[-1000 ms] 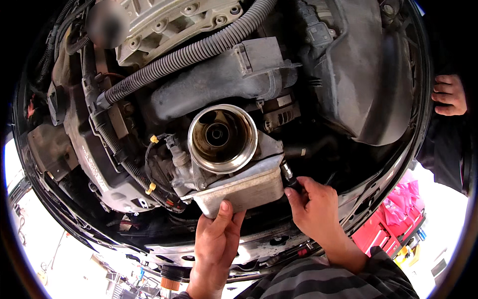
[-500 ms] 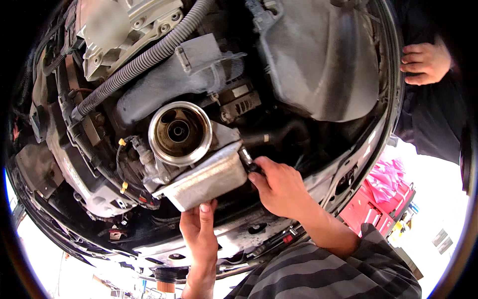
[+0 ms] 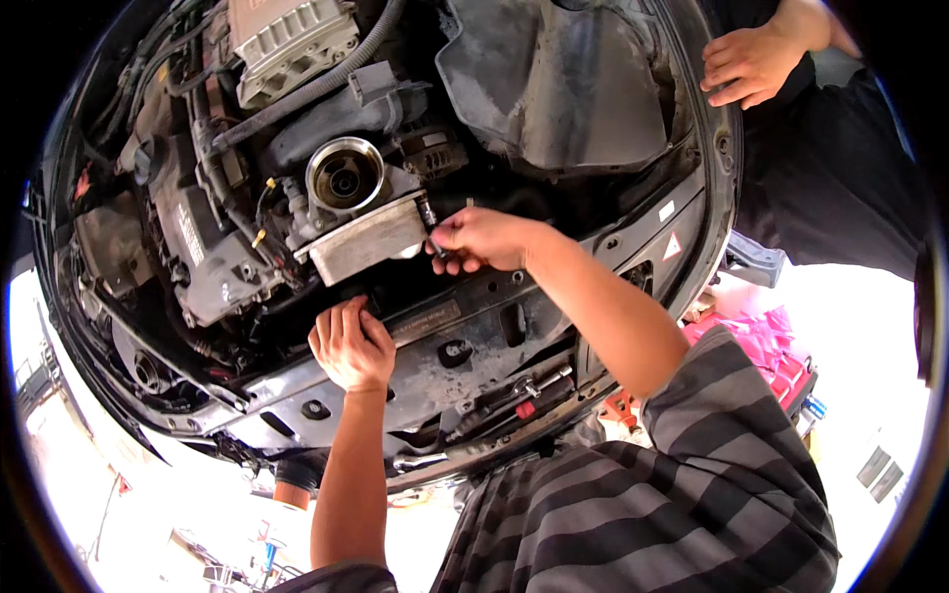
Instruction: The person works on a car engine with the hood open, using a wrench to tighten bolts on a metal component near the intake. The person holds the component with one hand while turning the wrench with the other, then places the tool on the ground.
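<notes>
My right hand [image 3: 479,240] grips a slim socket driver [image 3: 438,245], its chrome end [image 3: 427,211] against the right end of a silver box-shaped oil cooler [image 3: 366,242]. The cooler sits under an open round filter housing [image 3: 346,176] with a bright metal rim and a brown, oily inside. Below the cooler and apart from it, my left hand [image 3: 354,344] leans on the front crossmember [image 3: 450,336]. Its fingers bend over the crossmember's inner edge with the thumb apart; the fingertips are partly hidden in the dark gap.
A chrome ratchet [image 3: 544,383] and a wrench [image 3: 420,461] lie along the front edge. A ribbed hose [image 3: 267,119] crosses the engine. At the right, another person's hand [image 3: 751,64] rests on the fender edge. A pink cloth [image 3: 756,336] lies on a red tool cart [image 3: 788,379].
My view has pulled back. My left hand has left the cooler's underside and come down to the crossmember. My right hand stays at the cooler's right end, with its grip on the driver shifted.
</notes>
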`<state>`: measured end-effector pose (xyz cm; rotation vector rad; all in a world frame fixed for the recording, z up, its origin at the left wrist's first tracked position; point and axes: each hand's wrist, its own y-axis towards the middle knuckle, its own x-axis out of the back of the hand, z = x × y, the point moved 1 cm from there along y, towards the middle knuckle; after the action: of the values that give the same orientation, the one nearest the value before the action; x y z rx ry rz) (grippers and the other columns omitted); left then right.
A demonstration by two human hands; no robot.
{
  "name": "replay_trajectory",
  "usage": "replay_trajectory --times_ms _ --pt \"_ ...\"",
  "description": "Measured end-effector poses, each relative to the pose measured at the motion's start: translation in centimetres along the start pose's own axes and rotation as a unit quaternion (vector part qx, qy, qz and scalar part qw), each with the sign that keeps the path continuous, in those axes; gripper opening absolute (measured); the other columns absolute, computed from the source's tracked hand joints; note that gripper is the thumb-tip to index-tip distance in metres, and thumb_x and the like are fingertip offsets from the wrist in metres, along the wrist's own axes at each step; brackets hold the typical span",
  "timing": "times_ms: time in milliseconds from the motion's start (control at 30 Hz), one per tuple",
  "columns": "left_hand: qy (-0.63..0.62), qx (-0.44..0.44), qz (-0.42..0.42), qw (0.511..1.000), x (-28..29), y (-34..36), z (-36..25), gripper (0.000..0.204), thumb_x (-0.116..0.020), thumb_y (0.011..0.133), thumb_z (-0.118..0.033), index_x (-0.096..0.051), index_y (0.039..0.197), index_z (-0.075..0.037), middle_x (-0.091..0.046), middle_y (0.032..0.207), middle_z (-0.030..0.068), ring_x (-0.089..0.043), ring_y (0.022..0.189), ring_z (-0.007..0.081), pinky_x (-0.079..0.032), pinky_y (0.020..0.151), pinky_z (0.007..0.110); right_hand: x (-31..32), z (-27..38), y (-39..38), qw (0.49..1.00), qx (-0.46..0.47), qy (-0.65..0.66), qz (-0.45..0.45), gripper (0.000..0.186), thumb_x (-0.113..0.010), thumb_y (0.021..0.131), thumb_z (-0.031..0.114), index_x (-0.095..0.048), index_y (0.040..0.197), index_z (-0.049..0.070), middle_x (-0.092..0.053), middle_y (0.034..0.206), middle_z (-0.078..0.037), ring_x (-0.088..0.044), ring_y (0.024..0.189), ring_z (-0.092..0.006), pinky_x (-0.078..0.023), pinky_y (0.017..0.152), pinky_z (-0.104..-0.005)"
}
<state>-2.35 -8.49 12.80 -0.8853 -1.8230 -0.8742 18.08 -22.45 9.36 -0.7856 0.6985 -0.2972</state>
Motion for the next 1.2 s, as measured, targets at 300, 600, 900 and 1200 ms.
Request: replay_trajectory --times_ms 300,600,900,1200 --pt "0.016 0.024 -0.020 0.999 0.1 -0.6 0.1 0.018 -0.051 0.078 -0.014 -0.063 0.091 -0.010 -0.063 0.089 0.0045 -0.057 0.090 0.0268 -0.041 0.080 0.038 -2.6 -0.3 1.2 0.948 -0.081 0.224 -0.212 0.007 -0.056 0.093 0.007 -0.057 0.094 0.000 -0.057 0.095 -0.009 -0.058 0.076 -0.0158 -0.053 0.063 -0.0201" --pt "0.020 0.050 -0.015 0.998 0.2 -1.0 0.1 0.019 -0.052 0.078 -0.015 -0.063 0.093 -0.011 -0.063 0.091 0.0032 -0.056 0.092 0.0262 -0.042 0.081 0.039 -7.1 0.4 1.9 0.771 -0.040 0.491 -0.404 0.028 -0.043 0.098 0.019 -0.047 0.078 0.000 -0.053 0.068 -0.008 -0.048 0.048 -0.0129 -0.034 0.038 -0.0232" --pt "0.021 0.052 -0.010 0.998 0.3 -0.9 -0.1 0.020 -0.051 0.079 -0.015 -0.063 0.094 -0.010 -0.063 0.093 0.0043 -0.056 0.093 0.0270 -0.043 0.082 0.038 -9.2 -0.2 1.7 0.782 0.083 0.479 -0.390 0.020 -0.033 0.091 0.009 -0.038 0.073 0.004 -0.043 0.060 -0.006 -0.039 0.045 -0.0145 -0.029 0.038 -0.0238" --pt "0.021 0.054 -0.016 0.998 0.1 -0.9 -0.1 0.021 -0.051 0.078 -0.014 -0.063 0.094 -0.009 -0.063 0.093 0.0044 -0.056 0.094 0.0273 -0.044 0.083 0.039 -9.8 0.8 2.2 0.728 -0.020 0.528 -0.436 0.026 -0.035 0.096 0.028 -0.047 0.086 0.007 -0.045 0.057 -0.004 -0.037 0.041 -0.0147 -0.028 0.039 -0.0260"
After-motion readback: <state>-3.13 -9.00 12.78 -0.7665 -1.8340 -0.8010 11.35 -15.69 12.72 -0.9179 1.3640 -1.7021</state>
